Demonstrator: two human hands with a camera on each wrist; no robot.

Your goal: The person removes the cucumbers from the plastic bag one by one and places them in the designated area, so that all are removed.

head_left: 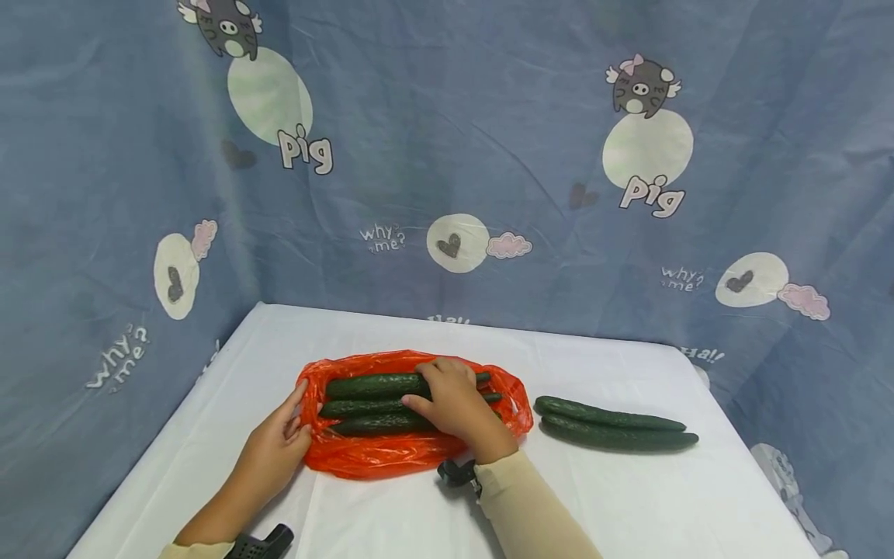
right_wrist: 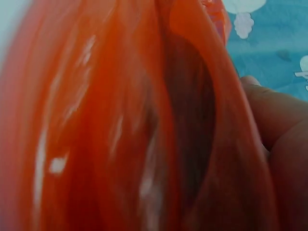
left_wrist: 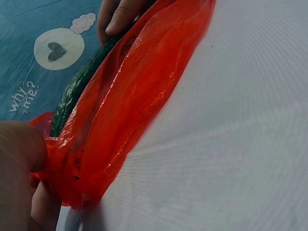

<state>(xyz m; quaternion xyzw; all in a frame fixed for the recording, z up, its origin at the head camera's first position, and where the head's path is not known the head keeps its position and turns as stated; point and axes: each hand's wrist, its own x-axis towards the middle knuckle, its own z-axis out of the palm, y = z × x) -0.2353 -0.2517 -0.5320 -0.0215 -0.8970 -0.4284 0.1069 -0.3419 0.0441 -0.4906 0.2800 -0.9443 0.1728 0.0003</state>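
Note:
A red plastic bag (head_left: 370, 458) lies with its mouth spread wide, and three dark green cucumbers (head_left: 377, 386) show inside it, side by side. At the bag's left end my left hand (head_left: 272, 446) pinches the rim; the left wrist view shows the bunched red plastic (left_wrist: 72, 178) between thumb and fingers. My right hand (head_left: 450, 396) reaches over the cucumbers from the near side, its fingers and thumb around the farthest one. That hand hides part of the cucumbers. In the right wrist view, the red plastic (right_wrist: 106, 120) covers most of the picture.
Two more cucumbers (head_left: 615, 439) lie together to the right of the bag on the white tablecloth (head_left: 391, 520). A blue printed curtain (head_left: 531, 171) hangs behind the table and along its sides.

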